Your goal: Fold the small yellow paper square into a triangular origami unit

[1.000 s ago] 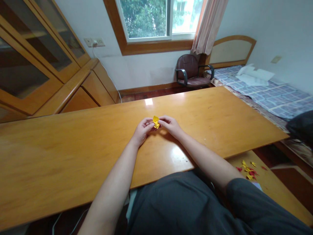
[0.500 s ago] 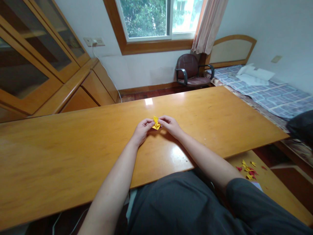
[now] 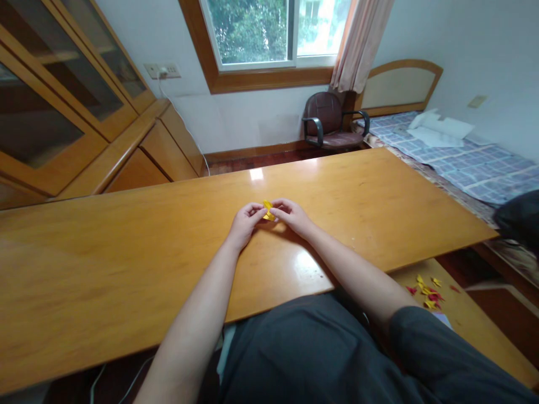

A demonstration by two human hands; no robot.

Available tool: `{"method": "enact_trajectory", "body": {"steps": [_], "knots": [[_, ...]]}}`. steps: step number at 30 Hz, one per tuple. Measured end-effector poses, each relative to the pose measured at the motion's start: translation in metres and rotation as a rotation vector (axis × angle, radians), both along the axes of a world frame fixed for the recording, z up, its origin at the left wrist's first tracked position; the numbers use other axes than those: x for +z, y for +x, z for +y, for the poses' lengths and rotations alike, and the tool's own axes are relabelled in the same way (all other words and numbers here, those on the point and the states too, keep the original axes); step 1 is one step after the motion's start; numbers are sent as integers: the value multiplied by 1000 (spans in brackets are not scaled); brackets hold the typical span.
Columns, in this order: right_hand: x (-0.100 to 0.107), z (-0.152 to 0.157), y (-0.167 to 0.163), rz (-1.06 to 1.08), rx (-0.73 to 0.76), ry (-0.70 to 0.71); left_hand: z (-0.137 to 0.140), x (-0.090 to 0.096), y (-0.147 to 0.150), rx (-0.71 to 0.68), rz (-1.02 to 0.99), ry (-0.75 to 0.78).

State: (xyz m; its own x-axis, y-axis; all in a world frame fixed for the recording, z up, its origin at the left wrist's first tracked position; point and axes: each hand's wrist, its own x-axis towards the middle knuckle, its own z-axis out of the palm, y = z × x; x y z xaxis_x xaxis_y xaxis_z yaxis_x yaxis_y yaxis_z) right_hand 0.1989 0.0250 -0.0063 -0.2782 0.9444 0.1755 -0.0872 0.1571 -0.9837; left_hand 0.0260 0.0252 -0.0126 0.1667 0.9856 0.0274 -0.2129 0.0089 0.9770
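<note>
A small piece of folded yellow origami paper (image 3: 268,215) is held between my two hands, a little above the wooden table (image 3: 126,252). My left hand (image 3: 246,223) pinches its left side between thumb and fingers. On the other side, my right hand (image 3: 292,215) grips it with the thumb across the front. The fingers hide part of the paper, so its exact folded shape is hard to make out.
Several yellow and red folded paper pieces (image 3: 427,292) lie on a lower wooden surface (image 3: 484,331) at the right. Beyond the table stand a brown armchair (image 3: 326,120) and a bed (image 3: 463,157). A glass-fronted cabinet (image 3: 92,134) is at the left.
My right thumb has moved slightly left over the yellow paper, and less of the paper shows. Both hands keep their hold, and the rest looks the same.
</note>
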Motion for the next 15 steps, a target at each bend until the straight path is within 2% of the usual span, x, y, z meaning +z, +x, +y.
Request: {"method": "enact_trajectory", "body": {"steps": [8, 15], "knots": [[-10, 5, -2, -56, -38, 57, 1, -2, -1, 64, 192, 66], [-10, 6, -1, -138, -77, 69, 3, 1, -3, 166, 399, 208]]}}
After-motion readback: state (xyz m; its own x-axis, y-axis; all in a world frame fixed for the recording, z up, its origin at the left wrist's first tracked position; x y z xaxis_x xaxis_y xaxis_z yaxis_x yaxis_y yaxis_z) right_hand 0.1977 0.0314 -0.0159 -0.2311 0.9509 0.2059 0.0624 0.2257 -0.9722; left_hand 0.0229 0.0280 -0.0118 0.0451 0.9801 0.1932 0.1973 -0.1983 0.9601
